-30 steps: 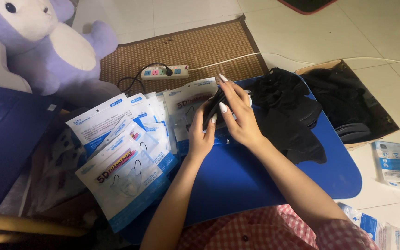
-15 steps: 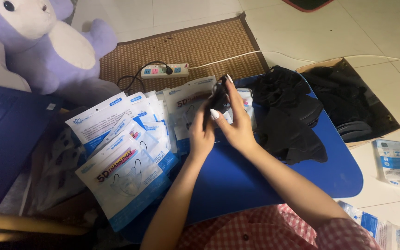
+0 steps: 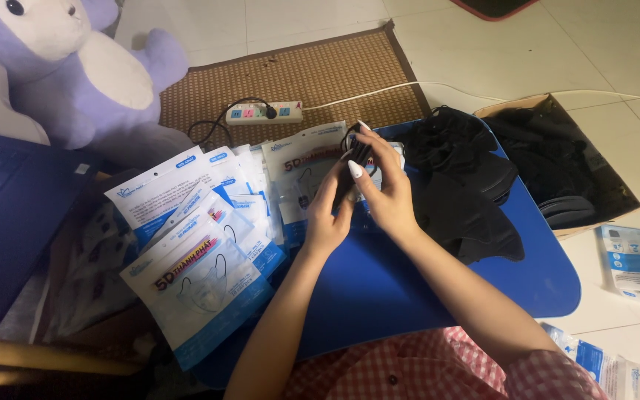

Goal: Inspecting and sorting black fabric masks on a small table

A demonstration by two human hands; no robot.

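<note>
Both my hands meet above the blue table, holding a black face mask upright between them. My left hand supports the mask from below and behind. Over its top edge curl the fingers of my right hand. Just behind the hands lies an open white and blue mask packet. A heap of loose black masks rests on the table to the right of my right hand. Several filled white and blue mask packets fan out on the left.
A purple and white plush toy sits at the far left by a dark blue laptop. A power strip lies on a brown mat. A cardboard box of black masks and more packets are on the floor at right.
My hands have lifted the black mask slightly off the packet and turned it more upright; my right fingers have shifted over its top. Everything else stays where it was.
</note>
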